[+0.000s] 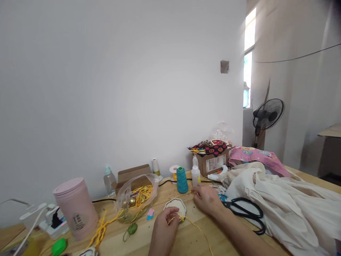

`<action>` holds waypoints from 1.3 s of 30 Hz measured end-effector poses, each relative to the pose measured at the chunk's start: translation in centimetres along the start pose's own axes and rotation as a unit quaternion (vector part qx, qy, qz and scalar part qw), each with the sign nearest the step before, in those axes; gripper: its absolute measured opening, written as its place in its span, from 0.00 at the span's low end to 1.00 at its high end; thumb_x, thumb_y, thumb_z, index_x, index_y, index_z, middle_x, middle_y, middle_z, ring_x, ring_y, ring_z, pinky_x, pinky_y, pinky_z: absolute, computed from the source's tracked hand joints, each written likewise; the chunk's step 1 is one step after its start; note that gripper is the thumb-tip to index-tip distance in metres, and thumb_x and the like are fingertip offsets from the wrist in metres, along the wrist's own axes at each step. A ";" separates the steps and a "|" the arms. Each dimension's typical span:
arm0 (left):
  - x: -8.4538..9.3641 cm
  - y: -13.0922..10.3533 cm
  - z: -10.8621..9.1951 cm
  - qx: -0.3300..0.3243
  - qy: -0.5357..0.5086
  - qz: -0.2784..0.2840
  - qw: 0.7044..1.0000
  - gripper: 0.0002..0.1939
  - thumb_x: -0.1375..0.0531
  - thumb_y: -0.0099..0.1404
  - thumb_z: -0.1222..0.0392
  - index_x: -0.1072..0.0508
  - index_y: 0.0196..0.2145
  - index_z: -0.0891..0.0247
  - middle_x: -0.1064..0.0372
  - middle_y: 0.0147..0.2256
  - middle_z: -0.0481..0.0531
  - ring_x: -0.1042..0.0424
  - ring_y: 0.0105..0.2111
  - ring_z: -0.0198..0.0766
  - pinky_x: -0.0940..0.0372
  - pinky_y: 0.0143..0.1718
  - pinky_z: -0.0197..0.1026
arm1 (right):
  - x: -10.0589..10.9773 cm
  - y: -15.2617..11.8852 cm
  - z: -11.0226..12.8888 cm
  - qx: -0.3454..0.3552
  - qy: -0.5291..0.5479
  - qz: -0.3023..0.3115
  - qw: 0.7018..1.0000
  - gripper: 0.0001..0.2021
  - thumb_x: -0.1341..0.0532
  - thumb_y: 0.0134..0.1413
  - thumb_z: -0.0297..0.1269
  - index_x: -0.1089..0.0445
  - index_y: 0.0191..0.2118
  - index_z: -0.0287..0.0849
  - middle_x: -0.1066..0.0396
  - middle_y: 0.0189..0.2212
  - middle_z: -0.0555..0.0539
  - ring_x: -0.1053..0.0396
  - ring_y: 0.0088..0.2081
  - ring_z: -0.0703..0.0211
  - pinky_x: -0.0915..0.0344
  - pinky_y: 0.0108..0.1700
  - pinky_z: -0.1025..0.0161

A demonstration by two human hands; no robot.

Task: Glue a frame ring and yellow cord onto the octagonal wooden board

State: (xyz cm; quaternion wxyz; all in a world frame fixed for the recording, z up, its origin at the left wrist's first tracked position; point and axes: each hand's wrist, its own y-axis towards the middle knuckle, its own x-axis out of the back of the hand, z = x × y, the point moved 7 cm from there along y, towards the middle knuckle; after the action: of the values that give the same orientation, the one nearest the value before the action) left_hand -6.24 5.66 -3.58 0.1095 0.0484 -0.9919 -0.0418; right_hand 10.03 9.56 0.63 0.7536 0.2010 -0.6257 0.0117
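My left hand (pixel 165 227) is closed, thumb and fingers pinching a yellow cord (pixel 198 227) at the lower edge of a white scalloped piece with a dark outline (pixel 174 204). The cord trails right and down across the wooden table. My right hand (pixel 206 200) reaches past that piece, its fingers bent together low over the tabletop by a small white squeeze bottle (pixel 195 176). Whatever its fingertips hold is too small to make out. Just behind, between the hands, stands a teal thread cone (pixel 182 180).
On the left are a pink canister (pixel 77 209), a plastic bag of yellow cords (pixel 144 193) and a green thread ball (pixel 132 228). Black-handled scissors (pixel 247 209) lie right of my forearm against white cloth (pixel 287 202). A filled cardboard box (pixel 215 163) stands by the wall.
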 end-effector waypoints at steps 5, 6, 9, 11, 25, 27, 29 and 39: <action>0.0 -0.1 -0.6 -0.005 0.006 -0.009 1.000 0.12 0.42 0.44 0.60 0.28 0.28 0.68 0.29 0.26 0.54 0.31 0.30 0.41 0.38 0.33 0.39 | -0.8 0.2 2.7 0.059 0.011 0.009 0.998 0.15 0.51 0.47 0.30 0.34 0.39 0.49 0.31 0.30 0.47 0.33 0.31 0.58 0.46 0.27 0.67; 0.0 -0.2 -0.6 -0.003 0.003 -0.009 1.000 0.12 0.42 0.44 0.60 0.28 0.27 0.68 0.29 0.26 0.54 0.31 0.30 0.41 0.38 0.33 0.39 | -0.9 0.3 3.0 0.062 0.007 0.012 0.998 0.15 0.51 0.47 0.30 0.34 0.40 0.49 0.31 0.31 0.47 0.33 0.31 0.58 0.46 0.27 0.67; 0.0 -0.3 -0.7 -0.006 0.002 -0.009 1.000 0.12 0.42 0.44 0.60 0.28 0.28 0.68 0.29 0.26 0.53 0.31 0.29 0.40 0.38 0.33 0.39 | -1.1 0.4 3.4 0.065 -0.006 0.021 0.998 0.14 0.51 0.48 0.30 0.34 0.38 0.47 0.31 0.32 0.46 0.34 0.31 0.58 0.45 0.27 0.67; 0.0 -0.3 -0.8 -0.011 0.006 -0.007 1.000 0.12 0.42 0.44 0.60 0.28 0.28 0.68 0.29 0.27 0.54 0.31 0.30 0.41 0.38 0.34 0.39 | -1.2 0.5 3.4 0.063 -0.012 0.020 0.998 0.13 0.52 0.48 0.30 0.33 0.37 0.46 0.32 0.32 0.46 0.34 0.32 0.59 0.45 0.28 0.68; -0.8 -0.2 -0.9 -0.026 0.023 0.020 0.999 0.11 0.44 0.46 0.60 0.29 0.28 0.67 0.29 0.28 0.56 0.31 0.31 0.43 0.38 0.35 0.41 | -1.1 0.5 0.1 0.020 0.048 -0.026 0.998 0.12 0.52 0.51 0.32 0.31 0.31 0.44 0.33 0.32 0.48 0.37 0.35 0.61 0.46 0.32 0.69; -0.8 -0.2 -0.9 -0.022 0.022 0.020 0.999 0.11 0.44 0.46 0.60 0.29 0.28 0.68 0.29 0.28 0.56 0.31 0.31 0.43 0.38 0.34 0.41 | -1.1 0.9 0.7 0.036 0.021 -0.013 0.999 0.11 0.51 0.51 0.34 0.32 0.30 0.43 0.33 0.32 0.47 0.37 0.36 0.59 0.45 0.33 0.68; -0.8 -0.1 -0.9 -0.018 0.021 0.020 0.999 0.10 0.44 0.46 0.61 0.29 0.28 0.68 0.29 0.28 0.57 0.31 0.30 0.43 0.37 0.34 0.41 | -1.3 1.4 1.5 0.053 0.002 0.007 0.999 0.09 0.49 0.50 0.34 0.31 0.30 0.43 0.32 0.32 0.46 0.37 0.37 0.57 0.44 0.33 0.67; -0.9 0.2 -0.4 -0.005 0.008 0.030 1.000 0.10 0.43 0.45 0.61 0.30 0.28 0.68 0.29 0.27 0.56 0.30 0.30 0.43 0.36 0.34 0.41 | -2.3 2.2 3.5 0.063 0.001 0.049 0.997 0.14 0.53 0.47 0.20 0.32 0.32 0.36 0.31 0.33 0.39 0.36 0.36 0.54 0.42 0.33 0.65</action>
State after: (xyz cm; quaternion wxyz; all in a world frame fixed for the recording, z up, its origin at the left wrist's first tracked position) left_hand -5.30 5.88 -3.39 0.1185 0.0182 -0.9919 -0.0428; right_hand 5.61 11.04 -0.41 0.7386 0.2170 -0.6321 0.0883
